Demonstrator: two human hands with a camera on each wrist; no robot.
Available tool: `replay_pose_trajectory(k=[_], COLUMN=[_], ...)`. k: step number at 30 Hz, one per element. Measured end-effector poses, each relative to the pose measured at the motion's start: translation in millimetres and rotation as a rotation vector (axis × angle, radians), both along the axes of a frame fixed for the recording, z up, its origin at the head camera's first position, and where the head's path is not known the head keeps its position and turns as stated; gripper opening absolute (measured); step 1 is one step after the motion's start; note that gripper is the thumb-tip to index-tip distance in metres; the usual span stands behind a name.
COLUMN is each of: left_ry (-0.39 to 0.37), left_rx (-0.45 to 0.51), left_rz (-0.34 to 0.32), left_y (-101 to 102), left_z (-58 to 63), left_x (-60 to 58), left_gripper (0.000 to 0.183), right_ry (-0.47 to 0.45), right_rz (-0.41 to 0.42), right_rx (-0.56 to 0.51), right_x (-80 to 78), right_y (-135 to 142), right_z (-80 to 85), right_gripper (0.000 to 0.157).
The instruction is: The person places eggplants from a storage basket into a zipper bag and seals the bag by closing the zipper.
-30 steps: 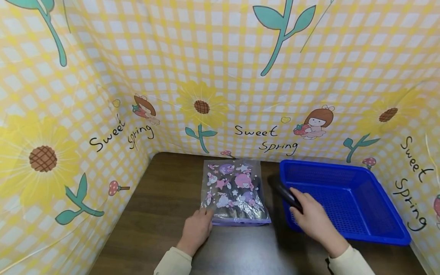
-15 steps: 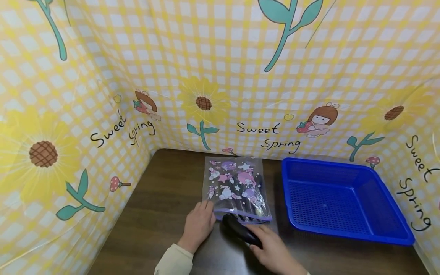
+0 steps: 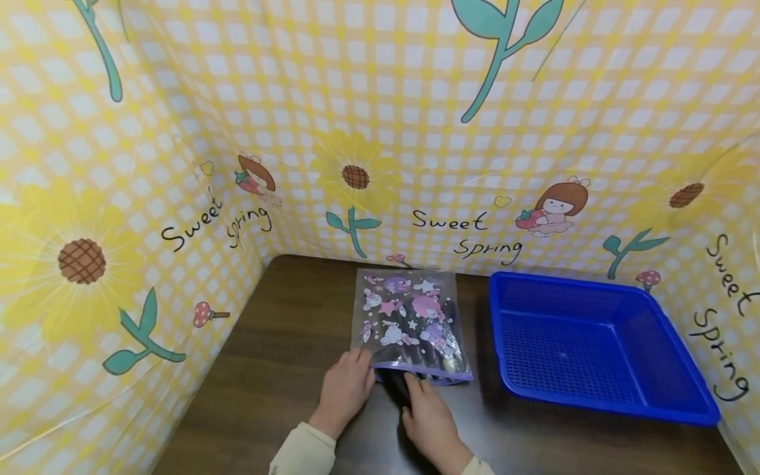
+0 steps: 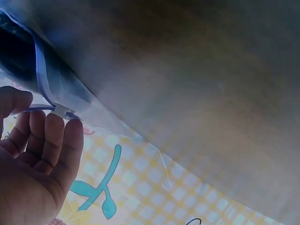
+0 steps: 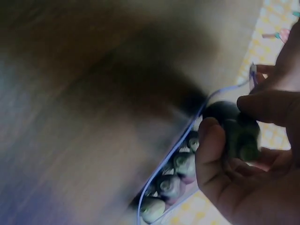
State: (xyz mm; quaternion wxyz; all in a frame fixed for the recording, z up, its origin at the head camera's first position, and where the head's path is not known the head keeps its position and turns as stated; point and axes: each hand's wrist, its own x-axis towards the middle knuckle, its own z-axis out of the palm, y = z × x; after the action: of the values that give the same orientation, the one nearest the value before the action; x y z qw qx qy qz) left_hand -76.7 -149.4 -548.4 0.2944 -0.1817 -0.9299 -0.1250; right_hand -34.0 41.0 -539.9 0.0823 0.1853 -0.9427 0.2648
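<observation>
A clear zip bag printed with pink and purple cartoons lies on the table, its purple-edged mouth facing me. Inside it, several dark eggplants with green stem ends lie side by side, seen in the right wrist view. My left hand pinches the bag's left corner by the zip slider. With thumb and fingers my right hand grips another eggplant near its stem end. That eggplant's far end is within the bag's mouth, at the left side; the bag's edge partly hides it.
A blue plastic basket with a perforated bottom stands right of the bag, and no items show in it. The brown wooden table extends left of the bag. A yellow checked cloth walls the back and sides.
My right hand has brought the eggplant from over the basket's left edge leftward to the bag, then forward into its mouth. The bag's mouth has parted; my left hand stays at its corner.
</observation>
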Motion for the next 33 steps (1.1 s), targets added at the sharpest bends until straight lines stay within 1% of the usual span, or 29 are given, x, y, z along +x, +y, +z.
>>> replay_pose_trajectory(k=[2, 6, 10, 13, 16, 18, 20, 23, 25, 27, 30, 33], left_ry=[-0.005, -0.004, -0.02, -0.047, -0.065, -0.075, -0.081, -0.083, -0.081, -0.081, -0.097, -0.119], left_rx=[-0.005, -0.004, 0.001, 0.002, -0.001, -0.001, 0.001, 0.004, 0.009, 0.013, 0.015, 0.014], left_rz=[-0.002, -0.006, -0.004, 0.001, 0.005, 0.006, 0.003, -0.007, -0.013, -0.014, -0.011, -0.009], left_y=[0.0, -0.8, -1.3, -1.0, -0.3, 0.3, 0.3, 0.2, 0.1, -0.3, -0.8, -1.2], left_z=[-1.1, -3.7, -3.9, -2.0, -1.1, -1.6, -2.6, -3.7, -3.5, -2.5, -0.3, 1.3], left_x=[0.1, 0.3, 1.1, 1.8, 2.2, 2.3, 2.7, 2.9, 3.1, 3.2, 3.2, 3.1], left_gripper=[0.018, 0.02, 0.02, 0.019, 0.019, 0.019, 0.019, 0.019, 0.018, 0.018, 0.018, 0.017], right_ry=[0.03, 0.097, 0.115, 0.117, 0.122, 0.098, 0.051, -0.026, -0.048, -0.024, 0.062, 0.17], right_rz=[-0.029, -0.062, -0.096, -0.129, -0.148, -0.144, -0.131, -0.117, -0.114, -0.115, -0.092, -0.02], right_rx=[0.071, 0.171, 0.185, 0.181, 0.191, 0.192, 0.186, 0.158, 0.148, 0.15, 0.155, 0.171], right_x=[-1.3, -3.0, -6.6, -12.0, -17.3, -19.3, -19.8, -17.3, -14.2, -9.5, -0.4, 8.9], right_y=[-4.9, -13.7, -23.5, -30.3, -34.8, -35.6, -35.3, -32.5, -30.7, -29.4, -28.5, -27.7], right_z=[-3.1, -10.4, -14.2, -13.2, -12.2, -12.1, -12.1, -10.1, -6.8, -2.3, 5.7, 11.2], right_gripper=[0.06, 0.06, 0.052, 0.044, 0.04, 0.039, 0.041, 0.046, 0.048, 0.046, 0.041, 0.038])
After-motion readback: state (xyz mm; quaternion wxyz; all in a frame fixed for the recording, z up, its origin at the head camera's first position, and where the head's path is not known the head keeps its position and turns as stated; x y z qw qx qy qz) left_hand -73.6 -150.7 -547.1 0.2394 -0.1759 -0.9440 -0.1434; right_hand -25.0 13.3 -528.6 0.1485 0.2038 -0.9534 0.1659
